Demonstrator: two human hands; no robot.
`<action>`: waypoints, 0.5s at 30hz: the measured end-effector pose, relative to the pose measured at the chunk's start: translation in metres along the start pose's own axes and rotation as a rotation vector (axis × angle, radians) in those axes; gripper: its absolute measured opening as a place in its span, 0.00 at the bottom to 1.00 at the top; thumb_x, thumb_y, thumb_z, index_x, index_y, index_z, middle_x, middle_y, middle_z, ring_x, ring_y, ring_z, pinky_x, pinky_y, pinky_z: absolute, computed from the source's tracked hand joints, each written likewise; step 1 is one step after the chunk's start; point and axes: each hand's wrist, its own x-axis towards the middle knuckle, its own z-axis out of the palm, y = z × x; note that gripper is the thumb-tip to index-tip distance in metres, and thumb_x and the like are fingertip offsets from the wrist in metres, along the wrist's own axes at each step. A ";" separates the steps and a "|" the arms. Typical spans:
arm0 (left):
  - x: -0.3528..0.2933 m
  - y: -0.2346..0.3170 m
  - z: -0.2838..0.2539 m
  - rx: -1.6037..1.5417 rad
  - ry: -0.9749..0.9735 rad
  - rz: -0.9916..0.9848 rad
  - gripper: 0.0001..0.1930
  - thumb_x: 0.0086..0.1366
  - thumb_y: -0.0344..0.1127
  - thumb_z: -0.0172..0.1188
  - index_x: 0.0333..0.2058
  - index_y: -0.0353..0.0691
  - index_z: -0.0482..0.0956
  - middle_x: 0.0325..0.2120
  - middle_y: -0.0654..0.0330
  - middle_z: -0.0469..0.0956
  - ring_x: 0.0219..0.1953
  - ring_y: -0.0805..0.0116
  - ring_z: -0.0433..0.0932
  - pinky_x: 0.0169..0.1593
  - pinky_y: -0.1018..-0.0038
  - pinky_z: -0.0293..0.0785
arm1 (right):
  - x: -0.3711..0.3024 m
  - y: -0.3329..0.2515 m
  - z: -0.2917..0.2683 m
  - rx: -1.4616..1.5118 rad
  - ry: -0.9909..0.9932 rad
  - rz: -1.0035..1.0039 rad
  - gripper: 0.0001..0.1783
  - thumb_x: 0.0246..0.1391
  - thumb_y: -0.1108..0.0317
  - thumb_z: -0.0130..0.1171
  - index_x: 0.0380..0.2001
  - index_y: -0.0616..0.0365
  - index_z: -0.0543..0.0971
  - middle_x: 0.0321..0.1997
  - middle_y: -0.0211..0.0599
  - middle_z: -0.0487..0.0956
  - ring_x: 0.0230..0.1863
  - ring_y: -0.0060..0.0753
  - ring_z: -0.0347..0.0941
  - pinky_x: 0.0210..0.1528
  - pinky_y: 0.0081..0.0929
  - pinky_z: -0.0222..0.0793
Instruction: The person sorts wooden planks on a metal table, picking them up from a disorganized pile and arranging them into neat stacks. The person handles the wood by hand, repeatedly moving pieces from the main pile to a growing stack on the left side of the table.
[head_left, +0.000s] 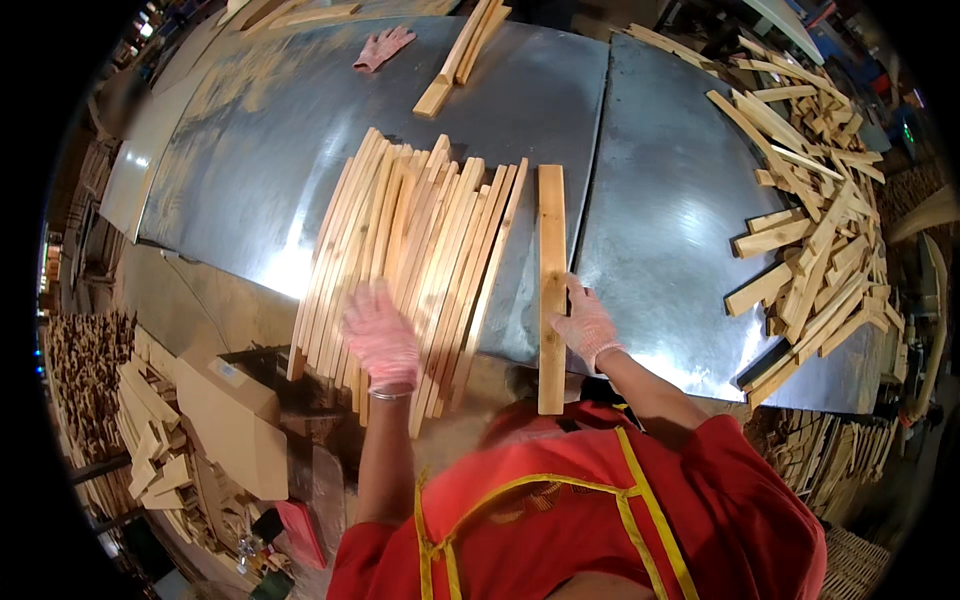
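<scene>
A row of narrow wooden strips [440, 240] lies side by side on the metal tabletop, their near ends jutting past its front edge. My left hand [382, 338], in a pinkish work glove, rests flat over the strips with its fingers stretched forward. Just right of the row is a single wider wooden board [552, 230], lying lengthwise away from me. My gloved right hand [588, 322] grips this board by its right edge, the thumb over its top face. The fingertips under the board are hidden.
A jumbled heap of wood pieces [810, 250] covers the table's right end. Farther back lie a spare glove [384, 48] and a few longer boards [462, 60]. A cardboard box [232, 425] stands below the table at left, beside stacked scrap wood [150, 440].
</scene>
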 end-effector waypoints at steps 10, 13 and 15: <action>-0.078 0.090 0.025 -0.258 0.180 0.812 0.26 0.66 0.29 0.50 0.64 0.48 0.75 0.62 0.44 0.74 0.72 0.42 0.65 0.75 0.44 0.52 | -0.041 0.035 -0.013 0.085 0.006 -0.154 0.34 0.58 0.55 0.62 0.67 0.55 0.73 0.58 0.58 0.82 0.61 0.59 0.77 0.62 0.44 0.74; -0.070 0.117 -0.004 -0.611 -0.151 0.669 0.36 0.59 0.26 0.61 0.69 0.42 0.69 0.70 0.44 0.67 0.73 0.44 0.64 0.77 0.53 0.56 | -0.065 0.013 -0.063 0.185 -0.300 -0.088 0.31 0.54 0.56 0.63 0.59 0.59 0.76 0.53 0.54 0.83 0.57 0.56 0.79 0.59 0.42 0.73; -0.068 0.147 -0.017 -1.147 -0.306 0.565 0.41 0.60 0.24 0.59 0.74 0.40 0.62 0.71 0.46 0.65 0.73 0.48 0.64 0.76 0.58 0.59 | -0.086 0.039 -0.051 0.565 -0.385 -0.066 0.31 0.58 0.52 0.65 0.60 0.58 0.76 0.54 0.46 0.84 0.56 0.41 0.80 0.58 0.39 0.73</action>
